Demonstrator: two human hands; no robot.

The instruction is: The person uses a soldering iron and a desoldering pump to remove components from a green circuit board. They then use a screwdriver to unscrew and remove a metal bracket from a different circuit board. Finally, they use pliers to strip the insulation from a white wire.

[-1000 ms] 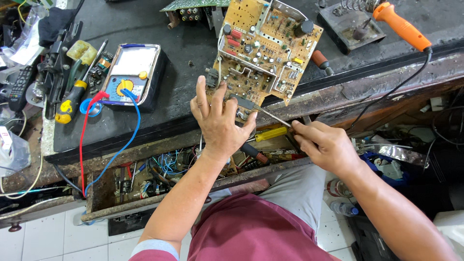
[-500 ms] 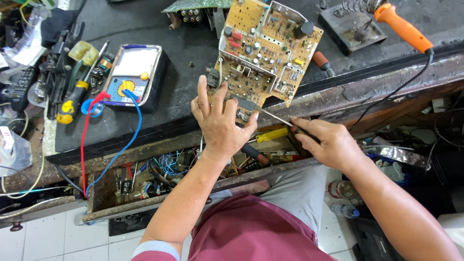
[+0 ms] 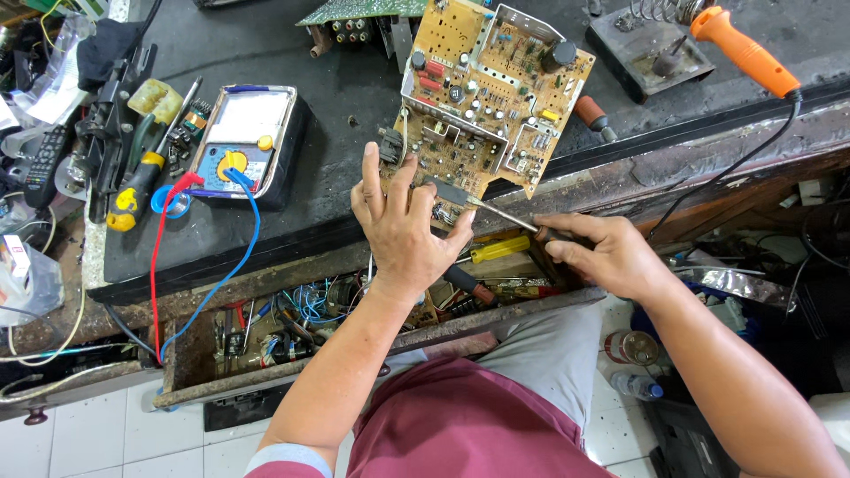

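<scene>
The tan, component-covered circuit board (image 3: 482, 97) lies tilted near the front edge of the black workbench top (image 3: 266, 221), in much the same place as a second ago, so the work is one of small adjustments, not of moving the board. What has changed is slight: the thin metal-shafted screwdriver (image 3: 500, 215) has edged in, its tip now at the board's lower edge by a dark block. The left hand (image 3: 409, 232) has stayed flat on the board's near corner, fingers spread and pressing down to steady it, forearm rising from below. The right hand (image 3: 602, 252) is closed round the screwdriver's handle, wrist low over the open drawer of tangled wires and tools (image 3: 354, 310). Off to the left sits a grey analogue multimeter with red and blue leads (image 3: 243, 142).
</scene>
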